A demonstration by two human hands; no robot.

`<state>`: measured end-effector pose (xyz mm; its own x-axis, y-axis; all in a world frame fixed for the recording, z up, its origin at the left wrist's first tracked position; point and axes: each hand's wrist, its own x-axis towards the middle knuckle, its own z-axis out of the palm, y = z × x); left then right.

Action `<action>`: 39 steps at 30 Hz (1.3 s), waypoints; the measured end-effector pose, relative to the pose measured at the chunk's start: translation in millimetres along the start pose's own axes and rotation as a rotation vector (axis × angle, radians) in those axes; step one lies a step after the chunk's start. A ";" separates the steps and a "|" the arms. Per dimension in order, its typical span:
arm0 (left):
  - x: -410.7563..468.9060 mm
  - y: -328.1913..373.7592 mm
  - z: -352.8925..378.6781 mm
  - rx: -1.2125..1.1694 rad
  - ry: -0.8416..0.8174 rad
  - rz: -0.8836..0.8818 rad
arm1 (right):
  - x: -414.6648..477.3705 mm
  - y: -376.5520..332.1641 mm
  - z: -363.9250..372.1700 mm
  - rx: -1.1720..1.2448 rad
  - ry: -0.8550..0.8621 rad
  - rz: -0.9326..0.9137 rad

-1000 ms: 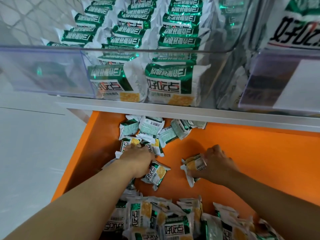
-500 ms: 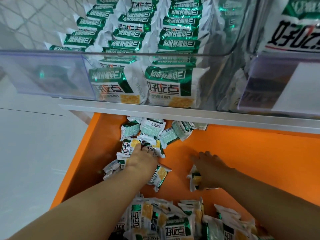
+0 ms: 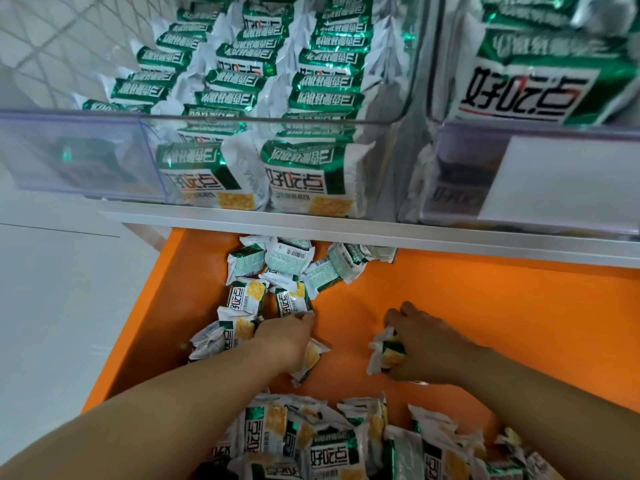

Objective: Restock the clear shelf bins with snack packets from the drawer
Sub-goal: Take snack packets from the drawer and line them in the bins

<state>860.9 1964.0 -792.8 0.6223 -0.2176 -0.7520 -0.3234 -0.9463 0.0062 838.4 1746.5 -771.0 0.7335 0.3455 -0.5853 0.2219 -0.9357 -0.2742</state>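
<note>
Head view — right hand around packet, left hand atop loose packets, grip unclear.

Green-and-white snack packets lie scattered over the orange drawer, one crumpled in my right hand. The clear bins above are packed with neat rows.

"好吃点" stands in black on the snack packets in the clear bin; smaller print is unreadable.
</note>
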 end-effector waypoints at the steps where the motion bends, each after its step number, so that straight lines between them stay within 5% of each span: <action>1: -1.5 0.5 -2.1 -0.043 -0.001 0.022 | -2.8 -1.4 -3.1 0.053 0.012 0.003; 9: -49.6 10.9 -49.8 -0.407 0.100 0.168 | -56.2 -14.4 -39.5 0.453 0.131 -0.016; 16: -152.0 36.0 -96.5 -0.387 0.308 0.284 | -148.9 -47.2 -83.8 0.526 0.271 -0.095; 22: -246.5 48.6 -119.2 -0.502 0.601 0.354 | -227.1 -78.3 -111.3 0.600 0.475 -0.176; 31: -303.0 54.5 -127.2 -1.086 1.032 0.463 | -277.9 -128.1 -145.9 0.901 0.746 -0.288; 39: -293.6 56.3 -129.5 -1.633 0.806 0.579 | -255.2 -154.4 -149.8 1.203 0.897 -0.278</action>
<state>752.3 1943.6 -486.3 0.9912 -0.1321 0.0072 0.0069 0.1056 0.9944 713.2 1792.1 -464.9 0.9914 -0.0749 0.1072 0.1007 -0.0862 -0.9912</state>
